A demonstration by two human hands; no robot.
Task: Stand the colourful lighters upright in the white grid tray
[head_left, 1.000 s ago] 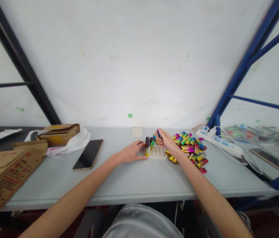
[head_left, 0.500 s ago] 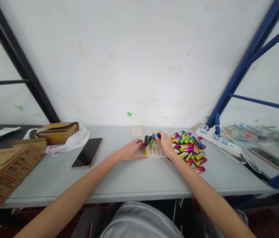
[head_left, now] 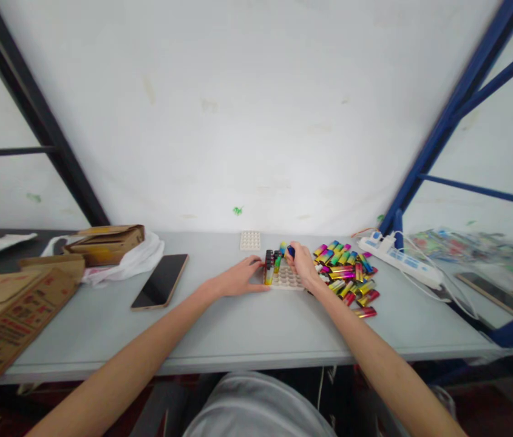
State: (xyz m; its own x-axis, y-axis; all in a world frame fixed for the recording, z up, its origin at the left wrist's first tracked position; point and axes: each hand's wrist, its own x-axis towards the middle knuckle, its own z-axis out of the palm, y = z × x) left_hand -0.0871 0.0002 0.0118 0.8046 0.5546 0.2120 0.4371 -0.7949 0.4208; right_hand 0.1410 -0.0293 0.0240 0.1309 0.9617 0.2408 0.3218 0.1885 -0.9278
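Head view: mid-frame, a blue item [head_left: 291,250], now lower, is being gripped by the right hand [head_left: 302,263], suggesting work inside the tray [head_left: 288,280], apparently steadied by the unclenched left hand [head_left: 240,277].

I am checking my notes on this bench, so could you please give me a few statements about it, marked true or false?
1. The left hand is at the left side of the pale tray. True.
2. The right hand lies flat on the tray. False: it is curled around a blue-ended item.
3. Shiny loose pieces lie right of the tray. True.
4. These pieces are all red. False: yellow, green and blue show too.
5. A power strip lies right of the pieces. True.
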